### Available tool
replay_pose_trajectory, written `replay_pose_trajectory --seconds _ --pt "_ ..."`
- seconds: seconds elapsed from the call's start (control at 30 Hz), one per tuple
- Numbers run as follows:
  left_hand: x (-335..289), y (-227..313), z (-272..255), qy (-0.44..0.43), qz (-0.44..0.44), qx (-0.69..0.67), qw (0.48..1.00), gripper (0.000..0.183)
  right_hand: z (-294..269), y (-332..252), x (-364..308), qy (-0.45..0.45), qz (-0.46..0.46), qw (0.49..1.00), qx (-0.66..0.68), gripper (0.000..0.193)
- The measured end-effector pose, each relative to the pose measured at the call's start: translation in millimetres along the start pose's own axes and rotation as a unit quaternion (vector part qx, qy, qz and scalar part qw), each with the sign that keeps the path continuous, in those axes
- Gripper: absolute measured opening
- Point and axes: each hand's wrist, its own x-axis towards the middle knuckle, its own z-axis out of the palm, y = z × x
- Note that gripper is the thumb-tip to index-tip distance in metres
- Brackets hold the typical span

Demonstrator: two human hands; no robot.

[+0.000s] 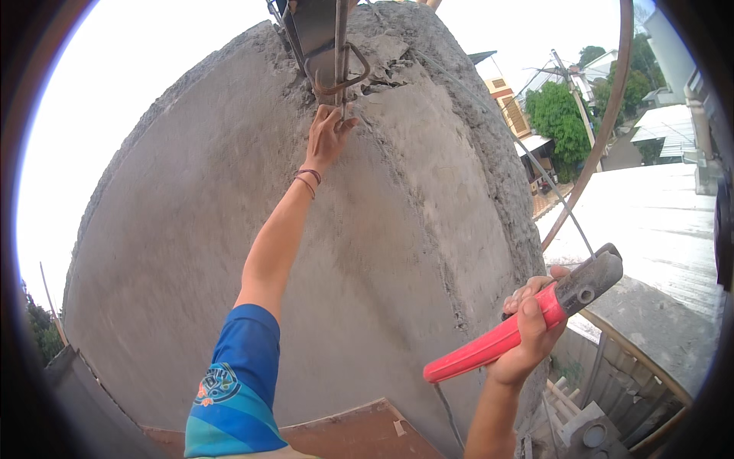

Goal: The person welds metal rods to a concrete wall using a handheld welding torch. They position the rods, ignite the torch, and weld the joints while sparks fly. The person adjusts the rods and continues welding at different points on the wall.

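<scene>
My left arm, in a blue sleeve, reaches up the grey concrete wall (306, 252). My left hand (329, 138) is closed on the lower end of a steel bar (341, 61), just under a bent steel loop (359, 80) and a dark steel channel (315, 30). Low on the right, my right hand (531, 329) is wrapped around a welding electrode holder (493, 340) with a red handle and dark jaws. A thin rod (562, 200) slants up and left from those jaws. From the handle's other end a cable (449, 413) hangs down.
The wall's right edge (489, 153) is rough and broken. A long curved pole (604, 138) stands beyond it. Pale metal roofs (642, 199), a green tree (558, 118) and a utility pole lie below on the right. A brown board (344, 436) sits at the wall's foot.
</scene>
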Motion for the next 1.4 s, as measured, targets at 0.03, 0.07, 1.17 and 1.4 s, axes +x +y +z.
replay_pose_trajectory --seconds 0.03,0.07,1.17,1.4 --pt "0 0 2 0.009 -0.001 -0.012 1.000 0.030 1 0 2 -0.003 0.002 1.000 0.009 0.068" --pt "0 0 4 0.024 0.011 -0.024 0.999 0.028 2 0 4 -0.006 0.004 1.000 0.017 0.068" --pt "-3 3 6 0.069 -0.012 -0.013 0.997 0.009 11 -2 0 -0.054 0.010 0.998 -0.007 0.070" --pt "-4 4 5 0.073 -0.047 -0.045 0.995 0.005 12 4 -3 -0.060 0.019 0.998 0.003 0.070"
